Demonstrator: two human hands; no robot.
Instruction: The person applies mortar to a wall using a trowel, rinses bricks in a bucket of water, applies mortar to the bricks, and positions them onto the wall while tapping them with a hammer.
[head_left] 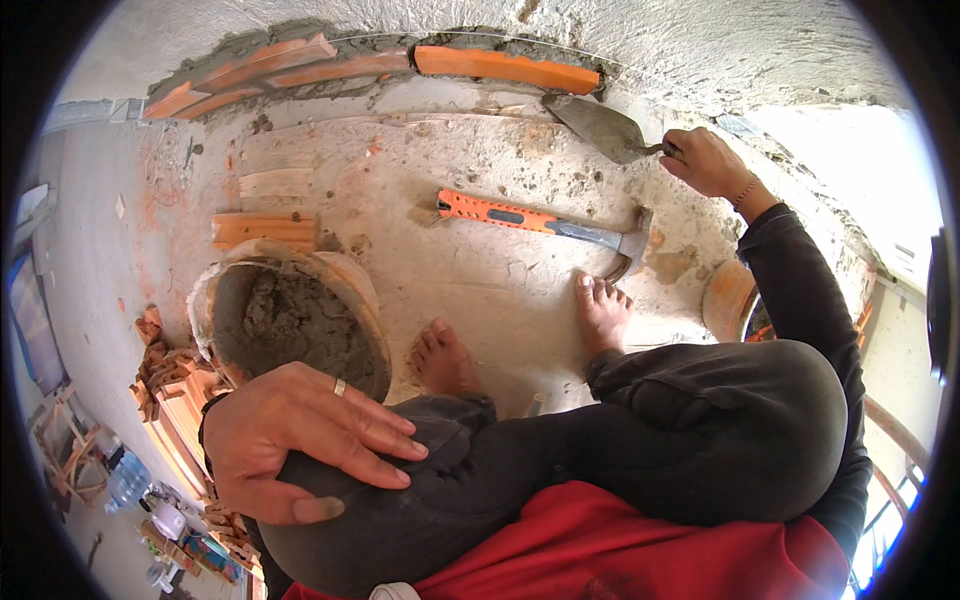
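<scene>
In my right hand is the handle of a pointing trowel, its grey blade reaching left across the floor by the foot of the wall. The blade's tip lies just below the right end of an orange clay tile strip, which is set in wet mortar along the wall. My left hand rests on my left knee with its fingers stretched out, holding nothing. Beyond that hand stands a bucket partly filled with grey mortar. A claw hammer with an orange and grey handle lies on the floor between the bucket and the trowel.
More tile strips sit in mortar farther left, under a taut string. A loose orange tile lies behind the bucket. Stacked and broken tiles are left of it. A second bucket stands near my right forearm. My bare feet are on the floor.
</scene>
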